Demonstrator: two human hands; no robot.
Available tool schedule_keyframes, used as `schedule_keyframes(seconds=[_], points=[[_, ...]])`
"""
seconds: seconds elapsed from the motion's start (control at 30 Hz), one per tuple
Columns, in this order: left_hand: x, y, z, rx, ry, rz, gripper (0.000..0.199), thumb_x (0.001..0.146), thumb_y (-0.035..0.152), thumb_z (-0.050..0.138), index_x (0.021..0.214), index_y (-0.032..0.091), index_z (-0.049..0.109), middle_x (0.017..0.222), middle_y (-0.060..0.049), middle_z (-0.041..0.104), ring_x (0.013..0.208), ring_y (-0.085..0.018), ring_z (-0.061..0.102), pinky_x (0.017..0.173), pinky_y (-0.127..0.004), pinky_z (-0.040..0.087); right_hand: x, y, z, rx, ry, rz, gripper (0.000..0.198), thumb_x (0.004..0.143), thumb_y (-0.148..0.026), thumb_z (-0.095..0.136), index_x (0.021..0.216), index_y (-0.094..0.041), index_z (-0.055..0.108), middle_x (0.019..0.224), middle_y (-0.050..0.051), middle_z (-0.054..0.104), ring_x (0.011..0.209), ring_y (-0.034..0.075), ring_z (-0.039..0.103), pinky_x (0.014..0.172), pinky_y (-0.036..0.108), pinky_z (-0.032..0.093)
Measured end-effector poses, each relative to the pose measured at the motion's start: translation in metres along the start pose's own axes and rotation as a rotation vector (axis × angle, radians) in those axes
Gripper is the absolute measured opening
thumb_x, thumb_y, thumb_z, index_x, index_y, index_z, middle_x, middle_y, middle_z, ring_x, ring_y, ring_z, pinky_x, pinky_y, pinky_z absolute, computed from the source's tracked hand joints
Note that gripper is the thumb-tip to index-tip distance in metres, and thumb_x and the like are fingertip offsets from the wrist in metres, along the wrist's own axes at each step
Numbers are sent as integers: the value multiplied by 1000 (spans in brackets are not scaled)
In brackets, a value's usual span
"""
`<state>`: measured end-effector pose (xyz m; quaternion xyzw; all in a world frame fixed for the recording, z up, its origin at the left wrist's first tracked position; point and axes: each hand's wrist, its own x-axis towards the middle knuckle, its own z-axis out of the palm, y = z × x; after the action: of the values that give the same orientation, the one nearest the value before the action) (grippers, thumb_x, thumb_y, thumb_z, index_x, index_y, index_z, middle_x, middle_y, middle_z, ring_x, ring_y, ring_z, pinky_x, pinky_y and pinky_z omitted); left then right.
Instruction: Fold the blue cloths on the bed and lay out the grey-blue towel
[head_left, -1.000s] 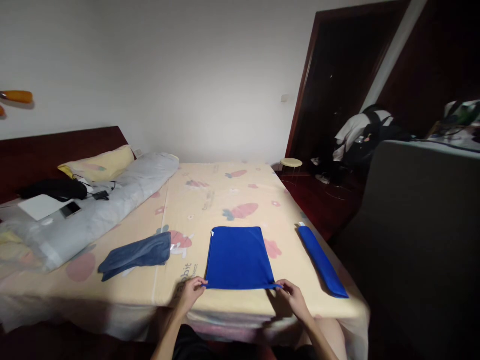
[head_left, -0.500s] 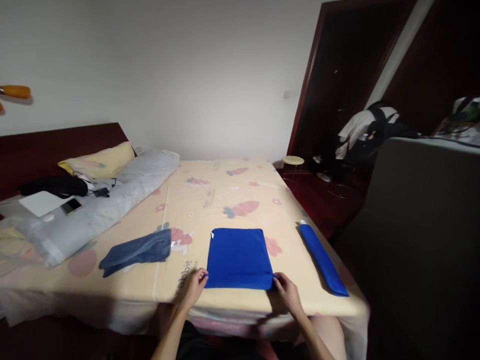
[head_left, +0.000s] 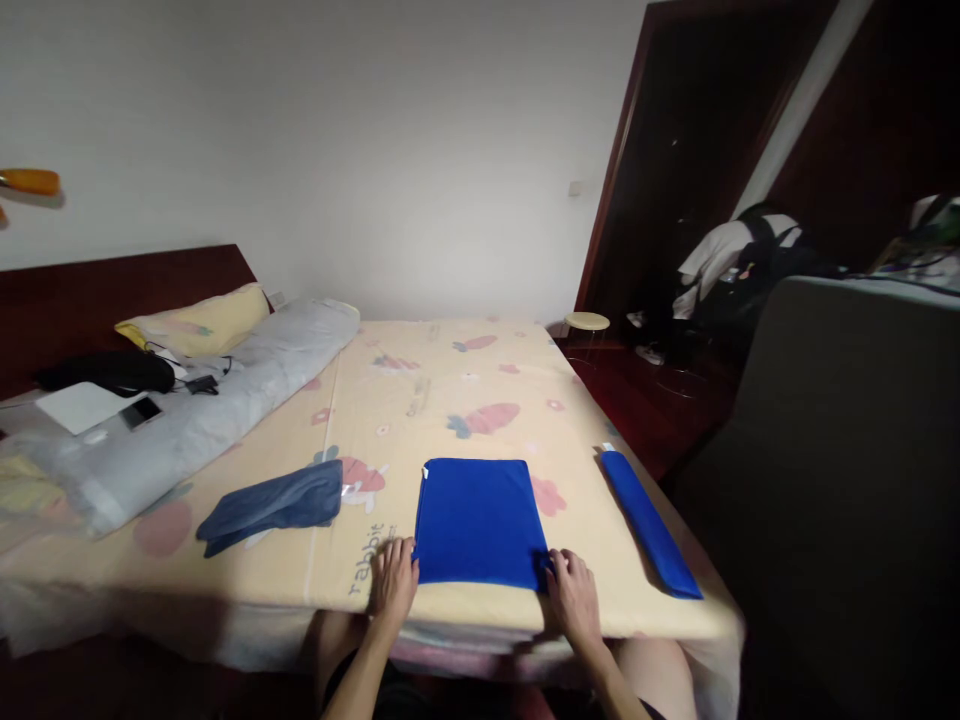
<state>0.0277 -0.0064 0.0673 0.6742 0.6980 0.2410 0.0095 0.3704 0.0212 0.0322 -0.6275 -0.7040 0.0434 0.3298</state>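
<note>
The left hand (head_left: 393,585) and the right hand (head_left: 571,592) lie palm down at the near edge of the bed (head_left: 450,400), one at each near corner of the bright blue cloth (head_left: 478,522). The fingers of both are laid fairly flat against the sheet; whether they pinch the hem or only press beside it cannot be told, since the fingertips meet the cloth's corners in shadow.

The bright blue cloth lies spread as a neat, flat rectangle just beyond the hands. Judging by its even edges, it seems already folded at least once; any tighter fold is not yet done.

To the right of that cloth, near the bed's right edge, lies one long blue roll (head_left: 649,522), apparently a cloth already folded narrow. To the left of the cloth lies one dark blue cloth (head_left: 274,503), loosely bunched and not yet neat. That makes three cloths in all: one spread, one narrow, one rumpled.

Farther off to the left, a grey bolster (head_left: 195,420) runs along the bed, with one yellow pillow (head_left: 199,322) behind it.
</note>
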Motion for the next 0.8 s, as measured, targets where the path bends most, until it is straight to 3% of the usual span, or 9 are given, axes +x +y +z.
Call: schedule_keyframes(seconds=[0.13,0.3,0.4,0.53,0.67,0.8], points=[[-3,38,13,-23,-65,165,44,81,5,36,106,28,64,105,-6,67,100,-23,60,89,-43,49,-6,-38,14,-33,-49,-167,38,84,-9,36,104,-25,63,107,10,65,97,25,57,87,43,42],[-14,77,31,-105,-193,423,50,90,22,40,139,33,45,142,1,55,130,-18,50,107,-36,45,-15,-74,31,-26,-158,-327,42,85,-11,44,117,-32,61,119,2,67,106,20,59,93,39,41],[-20,65,25,-89,-213,475,56,94,28,39,148,32,28,151,1,43,138,-18,41,112,-39,40,-22,-56,24,-35,-196,-358,43,89,-18,43,127,-32,56,130,3,63,114,20,58,94,39,41],[-24,21,7,27,-227,401,60,95,31,38,151,33,17,156,-2,33,143,-20,33,114,-45,35,-36,-7,1,-56,-192,-286,44,93,-34,42,137,-31,48,140,5,55,125,22,54,96,39,40],[-24,-13,-3,67,-249,336,59,95,28,38,151,34,19,155,-2,37,142,-20,34,114,-47,31,-42,18,-10,-73,-193,-233,45,93,-37,42,137,-29,48,141,6,54,126,22,54,96,40,40],[-19,-20,-7,74,-219,368,62,89,21,45,148,32,30,154,-4,39,142,-22,35,113,-48,31,-31,12,-9,-70,-203,-200,44,87,-28,47,130,-24,53,133,9,61,119,24,57,94,43,39]])
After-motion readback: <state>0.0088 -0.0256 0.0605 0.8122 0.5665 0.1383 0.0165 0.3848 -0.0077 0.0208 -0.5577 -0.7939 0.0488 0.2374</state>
